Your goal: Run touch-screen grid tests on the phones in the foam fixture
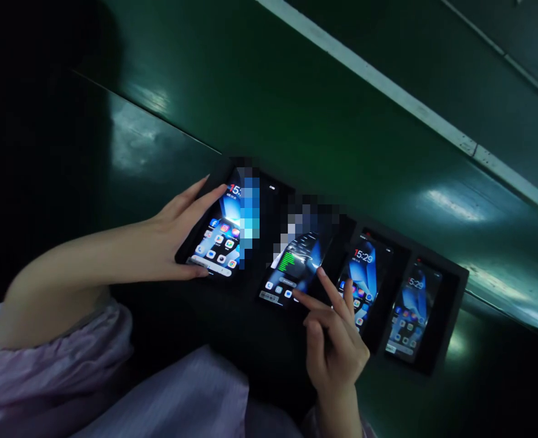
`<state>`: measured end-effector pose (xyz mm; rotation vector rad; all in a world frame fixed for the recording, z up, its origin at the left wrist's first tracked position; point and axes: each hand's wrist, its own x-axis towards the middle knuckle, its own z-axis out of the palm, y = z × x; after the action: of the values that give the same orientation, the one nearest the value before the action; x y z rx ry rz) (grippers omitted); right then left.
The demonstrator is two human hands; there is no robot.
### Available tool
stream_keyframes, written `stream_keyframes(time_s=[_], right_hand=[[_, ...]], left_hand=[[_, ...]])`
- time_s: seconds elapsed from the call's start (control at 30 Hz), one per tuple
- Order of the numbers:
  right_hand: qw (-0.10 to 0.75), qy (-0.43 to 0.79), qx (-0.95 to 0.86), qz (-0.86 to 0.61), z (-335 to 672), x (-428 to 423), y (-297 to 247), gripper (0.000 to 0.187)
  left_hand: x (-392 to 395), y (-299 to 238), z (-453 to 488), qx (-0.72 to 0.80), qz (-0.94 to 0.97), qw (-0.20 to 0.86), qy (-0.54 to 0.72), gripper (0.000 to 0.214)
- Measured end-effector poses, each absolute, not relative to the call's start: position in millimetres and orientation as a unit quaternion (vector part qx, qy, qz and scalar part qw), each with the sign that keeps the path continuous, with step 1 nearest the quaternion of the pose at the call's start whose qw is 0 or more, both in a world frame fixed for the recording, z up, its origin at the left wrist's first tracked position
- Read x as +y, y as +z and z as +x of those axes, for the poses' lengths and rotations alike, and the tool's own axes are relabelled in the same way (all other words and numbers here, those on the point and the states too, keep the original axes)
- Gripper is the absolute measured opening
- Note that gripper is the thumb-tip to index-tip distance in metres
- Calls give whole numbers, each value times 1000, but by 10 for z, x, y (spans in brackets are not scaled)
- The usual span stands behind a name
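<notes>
My left hand grips the left end of a lit smartphone. Its thumb is at the lower edge and a finger lies along the upper left side. To the right, a second smartphone shows a green bar pattern over a row of icons. Over its lower part reaches my right hand, two fingertips at the screen, empty and with the fingers apart. Partly behind that hand, a third smartphone reads 15:29. A fourth smartphone, dimmer, lies farthest right.
The phones sit side by side in a dark tray on a shiny green surface. A pale strip runs diagonally beyond them. Pixelated blocks cover parts of the two left phones. A lilac garment fills the lower left.
</notes>
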<state>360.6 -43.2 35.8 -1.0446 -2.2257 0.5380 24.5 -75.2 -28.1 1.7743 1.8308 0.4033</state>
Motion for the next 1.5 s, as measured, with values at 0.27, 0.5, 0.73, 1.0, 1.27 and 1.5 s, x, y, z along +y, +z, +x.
stream_keyframes(time_s=[0.27,0.5,0.73,1.0,1.27,1.5], right_hand=[[323,205,-825,-415,3509,-448,349,23],[315,193,-830,-418,3526,-455,316,20],[217,166,-875,-401,3526,-466,286,16],[267,167,-845,-431,3573,-476,283,9],[255,153,-840,-454,3538,-472,250,13],[241,166,-862,-413,3547,-467,284,10]], left_hand=[[-622,-254,408,684,649,244,226,126],[-623,-208,410,679,640,278,227,122],[-497,-114,462,704,576,318,267,115],[-483,-40,586,702,601,252,287,124],[-436,-35,655,748,554,264,251,125],[-432,12,662,745,536,277,284,125]])
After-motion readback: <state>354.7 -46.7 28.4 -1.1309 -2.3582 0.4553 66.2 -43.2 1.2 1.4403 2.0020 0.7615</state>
